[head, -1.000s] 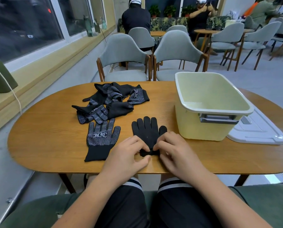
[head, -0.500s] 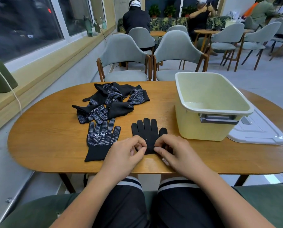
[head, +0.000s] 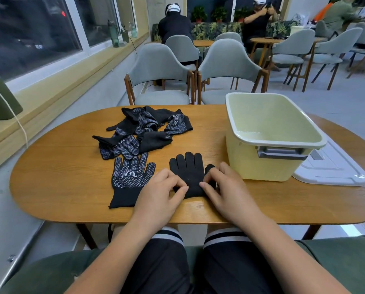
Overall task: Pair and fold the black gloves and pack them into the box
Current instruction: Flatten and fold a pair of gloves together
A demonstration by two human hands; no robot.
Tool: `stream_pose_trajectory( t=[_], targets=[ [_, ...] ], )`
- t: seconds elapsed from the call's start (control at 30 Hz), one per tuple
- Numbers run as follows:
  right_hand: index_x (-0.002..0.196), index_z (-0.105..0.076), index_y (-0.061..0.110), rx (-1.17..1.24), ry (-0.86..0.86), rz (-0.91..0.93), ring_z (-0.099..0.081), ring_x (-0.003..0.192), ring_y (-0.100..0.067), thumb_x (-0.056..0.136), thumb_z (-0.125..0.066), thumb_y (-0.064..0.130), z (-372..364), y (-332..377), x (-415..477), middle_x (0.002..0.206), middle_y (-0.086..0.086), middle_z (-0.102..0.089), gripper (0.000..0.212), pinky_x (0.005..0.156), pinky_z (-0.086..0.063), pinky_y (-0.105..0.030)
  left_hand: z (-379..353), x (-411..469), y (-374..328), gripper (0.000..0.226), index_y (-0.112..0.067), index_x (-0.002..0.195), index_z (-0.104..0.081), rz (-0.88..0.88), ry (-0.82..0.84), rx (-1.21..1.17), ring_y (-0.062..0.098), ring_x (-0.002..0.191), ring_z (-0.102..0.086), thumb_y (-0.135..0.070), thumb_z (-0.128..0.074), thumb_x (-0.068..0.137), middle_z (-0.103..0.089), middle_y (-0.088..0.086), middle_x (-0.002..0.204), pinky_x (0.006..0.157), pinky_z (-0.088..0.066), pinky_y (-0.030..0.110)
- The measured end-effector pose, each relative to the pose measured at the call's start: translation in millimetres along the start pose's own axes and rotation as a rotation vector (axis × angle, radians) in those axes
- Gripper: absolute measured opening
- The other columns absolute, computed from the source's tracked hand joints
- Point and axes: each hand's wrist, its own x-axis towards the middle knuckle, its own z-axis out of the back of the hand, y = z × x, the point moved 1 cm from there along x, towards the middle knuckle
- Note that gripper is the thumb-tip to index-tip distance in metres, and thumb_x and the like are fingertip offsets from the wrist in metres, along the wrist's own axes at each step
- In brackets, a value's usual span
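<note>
- The fingers (head: 180, 186) of the left hand (head: 159, 193) are curled with their tips pressed onto the left cuff edge of a plain black knit glove (head: 189, 174); whether they pinch the fabric or only press it I cannot tell.
- The fingers (head: 205, 184) of the right hand (head: 227, 187) are curled the same way on the glove's right edge, covering most of its thumb.
- That glove lies flat, back up, near the front edge of the oval wooden table (head: 60, 179).
- Just left of it, apart, lies a black glove with white grip dots and a printed label (head: 130, 180) (palm up, fingers spread).
- Behind these sits a loose pile of black dotted gloves (head: 142, 130).
- To the right stands a pale yellow plastic box (head: 268, 160), open, with a white plastic lid (head: 334, 170) flat beside it.
</note>
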Motion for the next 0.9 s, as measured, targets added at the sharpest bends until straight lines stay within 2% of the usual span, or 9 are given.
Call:
stream_pose_trajectory(
  t=[0.07,0.1,0.2,0.37,0.47,0.57,0.7,0.8,0.9],
  targets=[
    [0.107,-0.068,0.023,-0.049,-0.019,0.12,-0.054,0.087,-0.019,0.102,-0.07,0.023,1.3,2.8,-3.0,0.102,0.007,-0.052,0.006,0.074,-0.051,-0.04,0.7,-0.8,-1.0,0.004,-0.033,0.098,-0.074,-0.065,-0.005,0.021,0.007,0.097,-0.053,-0.03,-0.071,0.1,-0.056,-0.02,0.098,0.082,-0.049,0.027],
    [0.11,-0.068,0.022,-0.084,-0.025,0.18,-0.055,0.085,-0.023,0.101,-0.07,0.016,1.1,3.8,-5.6,0.104,0.003,-0.055,0.01,0.07,-0.052,-0.044,0.9,-1.7,-1.7,0.006,-0.032,0.101,-0.074,-0.097,-0.001,0.028,0.007,0.098,-0.052,-0.026,-0.072,0.1,-0.057,-0.02,0.099,0.083,-0.049,0.027],
    [0.111,-0.071,0.018,-0.148,-0.029,0.263,-0.057,0.083,-0.027,0.097,-0.071,0.006,1.7,6.2,-11.1,0.106,-0.002,-0.058,0.019,0.063,-0.051,-0.043,1.4,-3.9,-3.6,0.013,-0.029,0.105,-0.073,-0.157,0.0,0.057,0.007,0.096,-0.05,-0.018,-0.072,0.099,-0.059,-0.021,0.1,0.083,-0.048,0.028],
    [0.111,-0.072,0.015,-0.157,0.001,0.303,-0.061,0.093,-0.025,0.096,-0.064,0.012,4.8,6.7,-16.2,0.11,-0.001,-0.06,0.017,0.067,-0.053,-0.042,1.5,-6.0,-4.2,0.011,-0.025,0.1,-0.074,-0.177,-0.022,0.098,0.01,0.095,-0.053,-0.017,-0.072,0.094,-0.062,-0.019,0.099,0.083,-0.051,0.035],
    [0.111,-0.073,0.016,-0.132,0.011,0.29,-0.06,0.096,-0.021,0.099,-0.064,0.021,4.7,8.2,-18.5,0.109,0.002,-0.061,0.016,0.074,-0.052,-0.037,1.6,-7.0,-3.9,0.011,-0.026,0.1,-0.073,-0.172,-0.009,0.099,0.01,0.096,-0.054,-0.027,-0.073,0.089,-0.06,-0.019,0.099,0.084,-0.052,0.035],
    [0.11,-0.073,0.017,-0.118,0.008,0.268,-0.06,0.096,-0.021,0.099,-0.068,0.027,3.7,7.3,-16.3,0.107,0.003,-0.061,0.015,0.074,-0.052,-0.039,1.2,-6.3,-2.5,0.017,-0.028,0.102,-0.073,-0.154,0.021,0.094,0.009,0.097,-0.055,-0.036,-0.073,0.086,-0.06,-0.02,0.101,0.084,-0.052,0.035],
    [0.113,-0.073,0.019,-0.103,0.018,0.246,-0.06,0.098,-0.021,0.101,-0.072,0.031,1.2,2.2,-13.1,0.108,0.005,-0.062,0.017,0.076,-0.054,-0.041,1.4,-5.3,0.4,0.017,-0.033,0.106,-0.076,-0.116,0.02,0.073,0.003,0.098,-0.056,-0.036,-0.076,0.09,-0.063,-0.024,0.102,0.085,-0.051,0.027],
    [0.116,-0.075,0.02,-0.041,0.04,0.205,-0.062,0.099,-0.019,0.102,-0.071,0.034,-0.7,-1.7,-11.3,0.108,0.006,-0.065,0.02,0.079,-0.055,-0.04,2.0,-6.8,0.8,0.017,-0.037,0.109,-0.075,-0.083,0.034,0.039,0.001,0.089,-0.058,-0.036,-0.074,0.091,-0.062,-0.026,0.099,0.08,-0.049,0.021],
    [0.116,-0.076,0.022,0.09,0.101,0.151,-0.062,0.099,-0.007,0.102,-0.074,0.034,2.3,-4.2,-9.4,0.106,0.012,-0.068,0.019,0.083,-0.052,-0.028,4.8,-7.9,-0.5,0.013,-0.039,0.103,-0.067,-0.059,0.061,-0.007,0.01,0.079,-0.059,-0.037,-0.069,0.09,-0.056,-0.022,0.088,0.072,-0.051,0.028]
  ],
)
